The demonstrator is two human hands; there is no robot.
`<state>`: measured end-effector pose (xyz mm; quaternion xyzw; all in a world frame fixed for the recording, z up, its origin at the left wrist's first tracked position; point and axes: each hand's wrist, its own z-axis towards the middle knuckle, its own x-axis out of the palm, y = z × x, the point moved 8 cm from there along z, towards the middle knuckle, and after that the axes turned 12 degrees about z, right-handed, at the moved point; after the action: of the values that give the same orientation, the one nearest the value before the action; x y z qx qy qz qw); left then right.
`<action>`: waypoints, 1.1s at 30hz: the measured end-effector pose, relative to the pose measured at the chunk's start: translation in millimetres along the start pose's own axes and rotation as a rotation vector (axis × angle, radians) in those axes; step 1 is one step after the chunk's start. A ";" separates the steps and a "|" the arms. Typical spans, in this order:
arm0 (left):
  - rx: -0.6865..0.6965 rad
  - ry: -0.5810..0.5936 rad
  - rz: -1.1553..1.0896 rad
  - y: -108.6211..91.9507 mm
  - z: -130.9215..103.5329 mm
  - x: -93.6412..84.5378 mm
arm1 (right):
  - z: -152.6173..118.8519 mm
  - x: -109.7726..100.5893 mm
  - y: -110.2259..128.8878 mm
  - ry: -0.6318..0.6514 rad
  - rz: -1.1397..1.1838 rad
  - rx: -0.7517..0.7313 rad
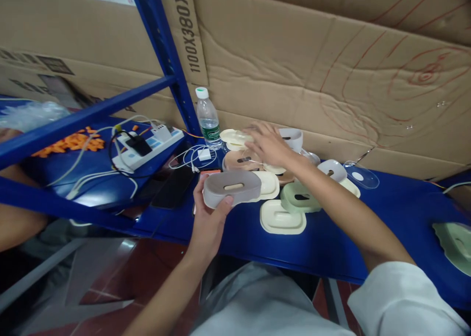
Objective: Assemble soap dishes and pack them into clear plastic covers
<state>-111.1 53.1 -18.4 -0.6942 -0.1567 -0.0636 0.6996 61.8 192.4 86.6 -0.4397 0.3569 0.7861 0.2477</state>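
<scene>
My left hand (212, 213) is closed around a grey oval plastic holder (232, 188) with a slot in its base, thumb on the near rim. My right hand (265, 142) reaches over the pile, its fingers apart and slightly blurred, beside a cream oval lid (233, 137). Whether its fingertips touch that lid is hard to see. Under this hand is a tan slotted piece (235, 160). A cream tray-like piece (282, 218) lies near the table's front edge, and a green slotted holder (300, 197) overlaps it. Another cream piece (269, 185) is partly hidden behind the grey holder.
A water bottle (209, 117) stands at the back beside a white cable (198, 154). White holders (293, 139) and a clear oval cover (362, 175) lie right. Leftward are a blue rack post (162, 46), a power strip (150, 152), orange pieces (79, 142) and another person's arm (20, 208).
</scene>
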 end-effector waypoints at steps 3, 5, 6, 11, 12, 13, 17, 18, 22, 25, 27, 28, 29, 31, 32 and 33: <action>0.003 0.004 -0.025 2.0 7.8 4.7 | -20.2 8.3 44.1 0.169 0.231 -0.152; 0.025 -0.015 -0.062 2.2 10.3 4.2 | -29.1 12.8 66.1 0.316 0.408 -0.207; 0.043 -0.019 -0.080 1.4 11.1 3.8 | -31.2 13.2 73.0 0.369 0.478 -0.215; 0.133 -0.003 -0.117 -6.3 15.7 1.5 | -26.4 4.7 82.4 0.430 0.570 -0.225; 0.144 -0.004 -0.123 -7.5 17.4 0.8 | -24.8 3.4 82.4 0.424 0.564 -0.230; 0.152 -0.007 -0.129 -8.3 19.3 0.3 | -23.3 2.5 81.9 0.413 0.562 -0.233; 0.143 -0.045 -0.136 -4.4 27.6 5.0 | -16.0 0.3 68.9 0.291 0.674 -0.187; 0.135 -0.056 -0.127 -2.0 29.0 8.9 | -14.0 -0.2 61.9 0.242 0.715 -0.159; 0.131 -0.065 -0.056 8.0 28.2 34.0 | -9.1 -6.3 26.4 0.043 0.764 -0.080; 0.140 -0.045 -0.009 15.0 21.8 51.3 | -7.7 -21.9 -5.0 -0.117 0.690 -0.046; 0.134 -0.015 0.008 19.3 17.1 58.8 | -8.2 -36.2 -25.6 -0.237 0.559 -0.030; 0.131 -0.002 0.017 20.8 15.1 60.8 | -8.8 -41.8 -33.8 -0.274 0.465 -0.029; 0.130 0.009 0.028 21.8 13.4 61.8 | -9.5 -45.1 -41.0 -0.291 0.363 -0.026; 0.137 0.018 0.057 21.7 11.2 61.3 | -11.2 -44.9 -54.3 -0.268 0.170 0.009; 0.143 0.021 0.073 21.0 10.8 60.7 | -12.6 -42.5 -60.2 -0.239 0.093 0.039; 0.150 0.023 0.088 20.3 10.7 59.9 | -14.8 -40.3 -65.0 -0.216 0.033 0.071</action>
<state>-49.7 72.0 -19.5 -0.6454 -0.1221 -0.0288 0.7535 134.9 218.3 93.9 -0.3374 0.3629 0.8197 0.2874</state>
